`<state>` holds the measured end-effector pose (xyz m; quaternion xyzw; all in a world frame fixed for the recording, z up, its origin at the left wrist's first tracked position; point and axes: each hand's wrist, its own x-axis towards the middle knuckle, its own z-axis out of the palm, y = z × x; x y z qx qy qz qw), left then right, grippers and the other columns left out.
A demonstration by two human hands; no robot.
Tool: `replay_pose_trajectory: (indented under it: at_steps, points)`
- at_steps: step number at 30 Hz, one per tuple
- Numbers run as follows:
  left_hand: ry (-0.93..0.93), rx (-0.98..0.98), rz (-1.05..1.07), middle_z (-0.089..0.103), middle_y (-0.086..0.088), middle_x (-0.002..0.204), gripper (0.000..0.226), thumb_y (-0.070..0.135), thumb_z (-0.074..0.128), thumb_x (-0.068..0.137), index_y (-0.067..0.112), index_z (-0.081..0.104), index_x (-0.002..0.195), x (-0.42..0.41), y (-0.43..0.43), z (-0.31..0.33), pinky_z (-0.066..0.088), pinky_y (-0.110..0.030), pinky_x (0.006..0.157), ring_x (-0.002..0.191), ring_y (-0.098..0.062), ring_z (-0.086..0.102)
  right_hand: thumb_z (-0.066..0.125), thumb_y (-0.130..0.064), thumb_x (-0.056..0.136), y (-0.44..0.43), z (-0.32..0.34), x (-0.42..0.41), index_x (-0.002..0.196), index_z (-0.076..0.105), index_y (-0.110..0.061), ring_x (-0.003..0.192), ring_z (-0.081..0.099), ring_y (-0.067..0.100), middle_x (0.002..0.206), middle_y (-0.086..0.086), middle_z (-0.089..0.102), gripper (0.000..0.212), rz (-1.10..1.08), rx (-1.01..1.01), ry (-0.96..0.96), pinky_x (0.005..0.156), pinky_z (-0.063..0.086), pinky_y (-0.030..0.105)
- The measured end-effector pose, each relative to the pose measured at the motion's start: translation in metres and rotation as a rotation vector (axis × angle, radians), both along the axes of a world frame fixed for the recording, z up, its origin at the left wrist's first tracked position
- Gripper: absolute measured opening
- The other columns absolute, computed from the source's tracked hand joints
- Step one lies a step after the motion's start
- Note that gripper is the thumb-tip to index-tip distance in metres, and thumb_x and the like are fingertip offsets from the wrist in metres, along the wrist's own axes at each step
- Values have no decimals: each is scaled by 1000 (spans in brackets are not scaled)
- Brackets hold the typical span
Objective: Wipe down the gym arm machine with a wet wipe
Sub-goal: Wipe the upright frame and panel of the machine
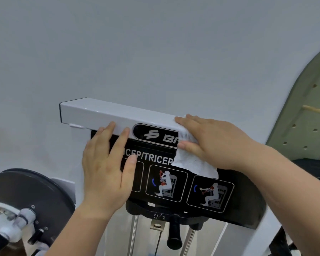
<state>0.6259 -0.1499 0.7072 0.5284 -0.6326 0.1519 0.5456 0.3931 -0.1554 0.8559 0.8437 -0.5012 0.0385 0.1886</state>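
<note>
Arm machine (pixel 248 209), upper end, set against a plain matte pale wall (pixel 155 43).

Top beam (pixel 103 113): square-section metal tube, glossy white paint, sharp edges, black cap on its left end. A black oval badge (pixel 155 134) with silver lettering is set into its front face.

Wet wipe (pixel 194 163): white, thin, faintly dimpled cloth. It is draped over the right part of the beam, and its loose lower edge hangs crumpled over the black placard (pixel 174 182).

Right hand (pixel 216 139): palm down on the wipe, fingers straight and together across the top of the beam, thumb flat on the cloth on the front face. A flat press, not a clench.

Left hand (pixel 107 167): bare, holds nothing. The fingers are straight and slightly spread, with the fingertips on the beam's lower front edge and the palm over the placard's left side.

Placard: smooth black panel with white block letters and rounded-corner picture frames showing a seated figure.

Below: two polished steel guide rods (pixel 134 235), with a black ribbed knob (pixel 174 235) between them.

Lower left: a dark round disc (pixel 31 191), dull metal, with a white fitting in front of it.

Right edge: an olive pegboard (pixel 303 111) with a curved outline, rows of round holes and a pale wooden peg (pixel 314 109).
</note>
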Motion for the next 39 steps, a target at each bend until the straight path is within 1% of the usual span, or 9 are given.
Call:
replay_pose_trajectory:
  at_steps: [2, 7, 12, 17, 22, 27, 33, 37, 39]
  points:
    - [94, 46, 35, 33, -12, 160, 58, 43, 34, 100, 16, 46, 150, 14, -1, -11, 27, -59, 116, 146, -35, 31, 31, -63, 103, -12, 1, 32, 163, 9, -35, 154, 27, 20, 171, 0, 18, 70, 75, -5, 21, 119, 32, 39]
    - [153, 120, -20, 22, 1, 167, 60, 47, 27, 103, 21, 34, 157, 38, -1, -32, 24, -48, 122, 153, -15, 20, 36, -54, 106, -43, -3, 116, 162, 14, -23, 143, 42, 29, 162, 9, 34, 67, 209, -58, 81, 109, 43, 48]
    - [288, 182, -63, 14, 15, 167, 60, 55, 19, 101, 32, 27, 156, 55, 2, -45, 19, -45, 125, 152, 2, 8, 42, -52, 106, -61, 0, 183, 153, 29, -17, 128, 53, 34, 147, 13, 48, 60, 283, -65, 124, 101, 47, 48]
    - [325, 216, -189, 3, 32, 164, 51, 50, 20, 101, 47, 17, 152, 58, 6, -49, 15, -52, 126, 151, 6, 3, 43, -52, 106, -67, 3, 227, 153, 29, -16, 125, 54, 32, 142, 9, 50, 61, 353, -78, 156, 89, 46, 42]
    - [343, 221, -238, 3, 33, 164, 53, 52, 20, 101, 43, 20, 154, 65, 6, -52, 14, -50, 126, 152, 5, 5, 42, -50, 106, -55, -7, 190, 163, 3, -16, 137, 45, 31, 160, 12, 33, 77, 280, -143, 195, 99, 48, 45]
    - [352, 219, -273, 4, 32, 164, 54, 52, 21, 101, 42, 19, 155, 66, 6, -53, 12, -47, 127, 152, 6, 5, 42, -58, 104, -49, 5, 151, 164, 4, -23, 138, 47, 33, 162, 11, 33, 79, 198, -18, 182, 108, 44, 48]
    - [367, 236, -294, 6, 32, 164, 49, 39, 25, 106, 42, 22, 155, 71, 5, -57, 10, -50, 127, 152, 6, 5, 47, -57, 103, -66, 24, 203, 163, 16, -16, 145, 40, 30, 165, 7, 31, 79, 287, 159, 127, 116, 35, 44]
    - [470, 189, -321, 17, 32, 162, 46, 38, 28, 106, 41, 33, 152, 69, 6, -59, 13, -32, 127, 150, 6, 13, 37, -52, 107, -60, 1, 223, 163, 6, -14, 142, 42, 31, 165, 9, 29, 75, 349, -99, 227, 107, 43, 44]
    - [566, 158, -296, 25, 33, 159, 46, 38, 29, 104, 37, 42, 148, 65, 7, -62, 17, -17, 122, 148, 8, 20, 28, -51, 108, -59, -16, 213, 163, -5, -9, 154, 21, 36, 171, 15, 8, 77, 369, -368, 389, 119, 31, 48]
